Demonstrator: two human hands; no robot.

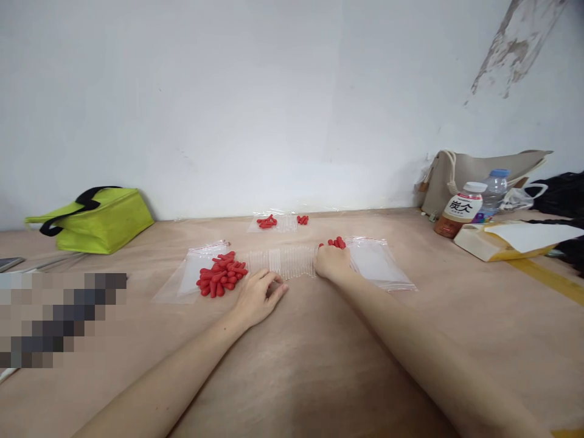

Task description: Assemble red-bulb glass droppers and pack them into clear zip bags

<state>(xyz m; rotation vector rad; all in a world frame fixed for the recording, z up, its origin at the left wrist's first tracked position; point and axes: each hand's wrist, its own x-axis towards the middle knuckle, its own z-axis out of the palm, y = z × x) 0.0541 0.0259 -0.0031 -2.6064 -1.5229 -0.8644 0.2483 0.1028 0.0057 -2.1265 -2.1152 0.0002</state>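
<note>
My left hand rests on the brown table, fingers apart, just right of a pile of small red capsule-shaped pieces lying on a clear zip bag. A row of clear plastic tubes stretches between my hands. My right hand is closed over several red pieces at the right end of that row, beside a stack of clear zip bags. Farther back lies another clear bag with a few red pieces.
A lime-green bag with black handles sits at the left by the wall. At the right stand a brown drink bottle, a water bottle, a beige tote and a flat box under white paper.
</note>
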